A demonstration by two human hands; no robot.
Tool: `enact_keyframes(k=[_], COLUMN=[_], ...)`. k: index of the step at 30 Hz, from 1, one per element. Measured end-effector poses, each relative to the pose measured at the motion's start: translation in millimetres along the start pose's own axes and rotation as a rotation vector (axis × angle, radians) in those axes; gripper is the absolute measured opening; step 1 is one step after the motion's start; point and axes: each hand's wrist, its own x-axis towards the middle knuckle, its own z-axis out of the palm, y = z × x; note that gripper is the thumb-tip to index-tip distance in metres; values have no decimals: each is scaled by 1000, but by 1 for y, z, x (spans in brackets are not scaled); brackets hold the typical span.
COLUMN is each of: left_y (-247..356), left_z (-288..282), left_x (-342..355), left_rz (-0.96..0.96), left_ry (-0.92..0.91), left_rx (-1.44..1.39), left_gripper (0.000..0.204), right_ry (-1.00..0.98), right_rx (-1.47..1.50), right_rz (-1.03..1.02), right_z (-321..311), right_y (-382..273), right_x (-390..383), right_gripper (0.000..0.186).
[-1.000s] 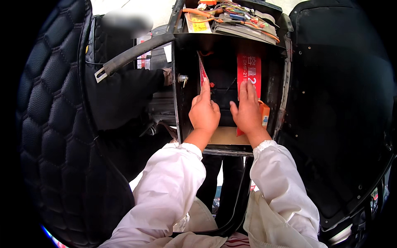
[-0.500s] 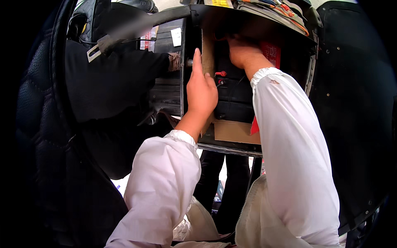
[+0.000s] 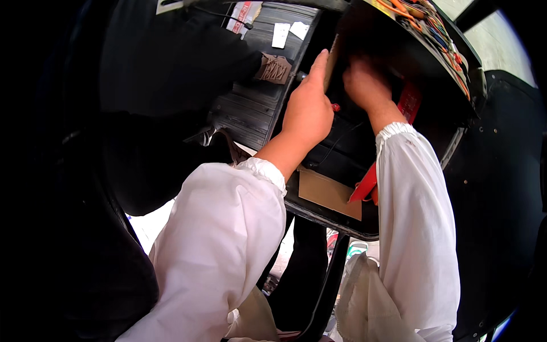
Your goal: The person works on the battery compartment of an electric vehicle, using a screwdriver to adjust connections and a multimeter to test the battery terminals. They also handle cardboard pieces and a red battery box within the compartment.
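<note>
A dark open compartment takes up the middle of the head view, with black box-shaped units [image 3: 347,134] inside that look like batteries. My left hand [image 3: 310,108] lies against an upright cardboard sheet [image 3: 331,65] at the compartment's left wall, its fingers straight. Just beside it shows a small red terminal cover [image 3: 336,107]. Deeper inside, my right hand [image 3: 367,85] is curled in shadow over the black units; its fingertips and whatever they hold are hidden. A flat cardboard piece [image 3: 325,194] lies at the near end, next to a red strip [image 3: 364,183].
Bundled coloured wires [image 3: 439,34] sit on the raised cover at upper right. Left of the compartment is a ribbed black footboard [image 3: 250,108] with a person's laced shoe [image 3: 273,68] on it. A large black panel [image 3: 490,188] stands at the right.
The view has shifted and tilted, so the compartment appears turned and farther right. My left hand stays at the cardboard sheet. My right hand remains inside, now more curled.
</note>
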Motion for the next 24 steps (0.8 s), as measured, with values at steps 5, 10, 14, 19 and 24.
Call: enact_keyframes(k=[5, 10, 14, 19, 24], left_y=[4, 9, 11, 10, 12], left_z=[7, -1, -2, -4, -6], left_x=[0, 1, 1, 1, 2], left_rz=[44, -15, -41, -4, -26], left_ry=[89, 97, 75, 78, 56], left_rx=[85, 187, 195, 198, 168], left_gripper=[74, 73, 75, 77, 77], right_ry=[531, 382, 293, 176, 159], right_rx=[-80, -300, -673, -765, -831], right_rz=[-297, -223, -186, -202, -219], right_z=[35, 36, 41, 39, 41], right_y=[8, 5, -11, -17, -12], right_x=[-2, 2, 1, 7, 6], right_gripper=[55, 65, 62, 66, 66])
